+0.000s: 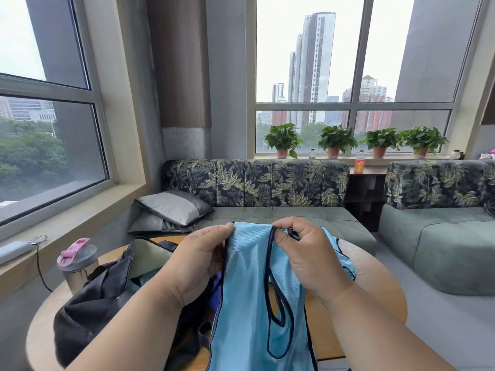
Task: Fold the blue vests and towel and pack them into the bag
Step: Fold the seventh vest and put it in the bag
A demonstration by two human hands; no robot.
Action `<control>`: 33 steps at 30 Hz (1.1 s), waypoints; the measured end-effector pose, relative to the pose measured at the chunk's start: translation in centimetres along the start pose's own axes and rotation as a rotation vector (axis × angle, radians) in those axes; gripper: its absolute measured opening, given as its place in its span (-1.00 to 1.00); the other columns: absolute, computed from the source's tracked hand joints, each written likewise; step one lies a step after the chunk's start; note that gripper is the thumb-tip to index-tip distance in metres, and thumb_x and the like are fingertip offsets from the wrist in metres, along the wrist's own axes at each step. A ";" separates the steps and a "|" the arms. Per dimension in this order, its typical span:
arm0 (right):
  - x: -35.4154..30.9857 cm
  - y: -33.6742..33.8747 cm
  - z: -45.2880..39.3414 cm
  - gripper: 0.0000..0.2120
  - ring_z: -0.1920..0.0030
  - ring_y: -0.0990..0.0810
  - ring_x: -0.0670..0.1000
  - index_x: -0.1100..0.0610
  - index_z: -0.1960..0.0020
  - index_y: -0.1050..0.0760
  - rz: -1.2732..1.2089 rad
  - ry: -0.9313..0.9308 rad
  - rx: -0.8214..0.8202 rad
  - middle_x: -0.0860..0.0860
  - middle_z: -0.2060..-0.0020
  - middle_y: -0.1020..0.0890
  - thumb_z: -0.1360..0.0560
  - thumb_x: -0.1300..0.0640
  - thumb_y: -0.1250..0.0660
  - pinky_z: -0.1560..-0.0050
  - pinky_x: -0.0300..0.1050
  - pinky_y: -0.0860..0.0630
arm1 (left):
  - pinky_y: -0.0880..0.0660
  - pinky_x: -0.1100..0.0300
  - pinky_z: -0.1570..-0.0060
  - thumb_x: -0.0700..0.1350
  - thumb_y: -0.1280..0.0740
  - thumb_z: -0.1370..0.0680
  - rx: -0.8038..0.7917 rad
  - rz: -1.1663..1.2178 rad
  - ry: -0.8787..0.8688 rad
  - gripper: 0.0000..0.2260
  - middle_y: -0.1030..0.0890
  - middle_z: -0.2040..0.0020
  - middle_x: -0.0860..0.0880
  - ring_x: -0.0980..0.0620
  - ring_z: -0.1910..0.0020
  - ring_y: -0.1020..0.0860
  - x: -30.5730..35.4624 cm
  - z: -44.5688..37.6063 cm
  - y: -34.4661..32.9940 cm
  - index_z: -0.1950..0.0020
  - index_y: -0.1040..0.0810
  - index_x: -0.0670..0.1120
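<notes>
Above the round wooden table (375, 285), left hand (198, 261) and right hand (308, 253) pinch the shoulder straps of a light-blue vest (254, 303) hanging unfolded, while the black bag (101, 298) gapes beside it, so most folding and packing seemingly remains.

Round wood table (385, 298) w/ black bag (91, 298) & pink-lidded bottle (77, 266) on it.
</notes>
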State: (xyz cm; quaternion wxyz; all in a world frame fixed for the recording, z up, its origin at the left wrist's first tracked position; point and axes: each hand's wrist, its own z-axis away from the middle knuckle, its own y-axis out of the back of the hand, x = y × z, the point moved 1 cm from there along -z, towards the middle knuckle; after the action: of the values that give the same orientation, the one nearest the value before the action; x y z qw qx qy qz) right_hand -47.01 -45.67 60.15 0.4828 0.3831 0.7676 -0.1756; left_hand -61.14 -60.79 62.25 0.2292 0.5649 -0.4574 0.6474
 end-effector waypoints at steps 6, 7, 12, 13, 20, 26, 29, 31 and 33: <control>-0.5 0.0 0.4 -0.97 0.24 -0.57 0.31 -0.12 -0.01 -0.70 0.030 0.030 -0.025 0.35 0.11 -0.67 -0.58 -0.02 -0.48 0.11 0.09 -0.42 | -0.66 0.13 0.21 0.03 -0.30 -0.68 0.045 -0.024 0.145 -0.63 -0.74 -0.02 -0.20 -0.07 0.14 -0.72 -0.1 0.5 0.4 -0.06 -0.75 -0.23; -0.6 -0.1 0.4 -0.96 0.21 -0.58 0.43 -0.13 -0.01 -0.70 0.038 0.031 -0.034 0.35 0.11 -0.67 -0.58 -0.01 -0.48 0.12 0.11 -0.43 | -0.64 0.13 0.19 0.07 -0.31 -0.67 0.023 -0.040 0.149 -0.62 -0.75 -0.02 -0.18 -0.06 0.12 -0.72 -0.1 0.7 0.2 -0.05 -0.75 -0.21; -1.2 -0.1 0.6 -0.91 0.07 -0.65 0.35 -0.13 0.02 -0.71 0.062 0.046 -0.017 0.08 0.17 -0.75 -0.59 0.07 -0.48 0.03 0.29 -0.60 | -0.53 0.22 0.23 0.03 -0.54 -0.50 -0.003 -0.232 -0.009 -0.74 -0.65 0.19 -0.12 0.01 0.28 -0.59 0.2 0.8 0.1 0.18 -0.63 -0.13; -1.1 0.1 0.6 -0.88 0.07 -0.66 0.34 -0.14 0.03 -0.70 0.071 0.051 -0.002 0.05 0.17 -0.75 -0.59 0.09 -0.49 0.02 0.27 -0.60 | -0.55 0.18 0.16 0.03 -0.47 -0.55 0.026 -0.234 -0.024 -0.75 -0.69 0.16 -0.14 -0.01 0.24 -0.62 0.3 0.8 0.2 0.16 -0.68 -0.14; -0.7 0.4 1.1 -0.78 0.45 -0.36 0.00 -0.18 0.02 -0.69 0.141 0.098 0.076 0.06 0.42 -0.61 -0.59 0.16 -0.47 0.41 -0.15 -0.28 | -0.58 -0.07 -0.14 -0.08 -0.31 -0.69 0.189 -0.161 0.029 -0.71 -0.75 -0.04 -0.17 -0.07 0.09 -0.70 0.1 0.7 0.2 0.03 -0.79 -0.16; -1.2 0.3 1.0 -0.78 0.50 -0.26 -0.05 -0.19 0.02 -0.69 0.113 0.102 0.080 0.02 0.50 -0.49 -0.60 0.15 -0.46 0.46 -0.20 -0.18 | -0.64 0.06 0.07 0.07 -0.27 -0.70 0.105 -0.120 0.119 -0.59 -0.76 -0.03 -0.15 -0.06 0.08 -0.73 0.0 1.0 -0.8 -0.11 -0.75 -0.23; -1.3 0.5 1.2 -0.79 0.49 -0.29 0.01 -0.20 0.01 -0.68 0.123 0.108 0.075 0.24 0.39 -0.58 -0.60 0.14 -0.46 0.45 -0.13 -0.19 | -0.66 0.09 0.16 -0.04 -0.33 -0.68 0.211 -0.113 0.084 -0.70 -0.75 0.03 -0.16 -0.06 0.19 -0.71 0.2 0.5 -0.6 -0.06 -0.72 -0.26; -1.3 0.5 1.3 -0.78 0.45 -0.42 0.17 -0.22 0.01 -0.68 0.134 0.140 0.088 0.20 0.30 -0.66 -0.59 0.14 -0.47 0.43 0.00 -0.34 | -0.59 0.10 0.23 -0.08 -0.35 -0.67 0.262 -0.126 0.091 -0.77 -0.69 0.14 -0.13 -0.04 0.29 -0.63 0.3 0.4 -0.7 0.01 -0.69 -0.21; -1.3 0.5 1.3 -0.78 0.27 -0.59 0.32 -0.23 0.01 -0.68 0.135 0.160 0.109 0.11 0.22 -0.71 -0.59 0.12 -0.48 0.30 0.04 -0.49 | -0.51 0.12 0.25 -0.08 -0.34 -0.65 0.272 -0.157 0.122 -0.75 -0.63 0.21 -0.13 -0.02 0.35 -0.56 0.2 0.3 -0.7 0.15 -0.70 -0.13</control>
State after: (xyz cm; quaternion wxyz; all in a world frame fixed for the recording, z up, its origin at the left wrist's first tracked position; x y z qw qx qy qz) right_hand -45.53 -46.75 60.73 0.4091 0.4726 0.7654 -0.1530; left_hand -60.44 -60.72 62.65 0.2279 0.5843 -0.3053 0.7165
